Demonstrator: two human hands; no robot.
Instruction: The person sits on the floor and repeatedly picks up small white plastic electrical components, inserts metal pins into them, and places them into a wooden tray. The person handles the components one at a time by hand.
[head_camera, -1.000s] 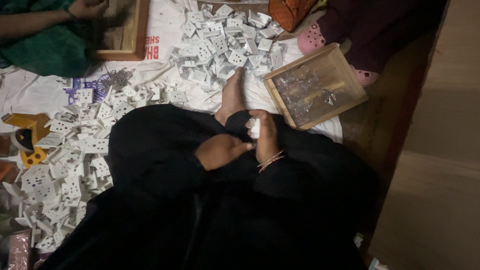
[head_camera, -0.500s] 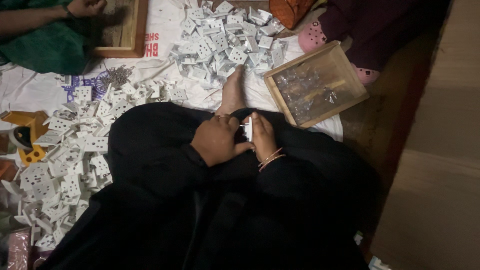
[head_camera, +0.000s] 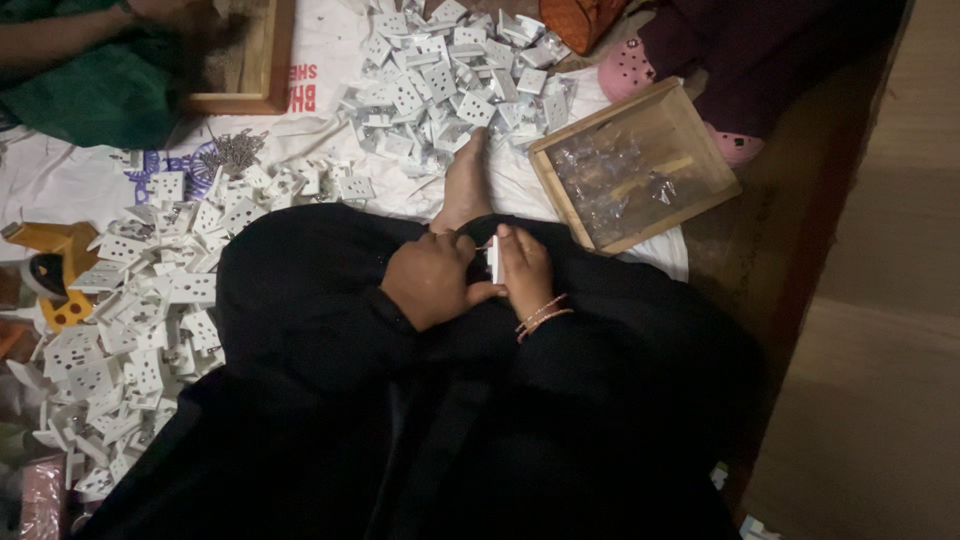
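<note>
On the white floor sheet, heaps of small white plastic socket plates lie left and ahead; a shallow wooden tray of clear packets sits to the right. Over the black-robed lap, left hand and right hand close together on one white socket plate, held edge-up between them. Judgement: steady it with both thumbs, press squarely.

wooden tray, white socket heaps, pink clogs
</note>
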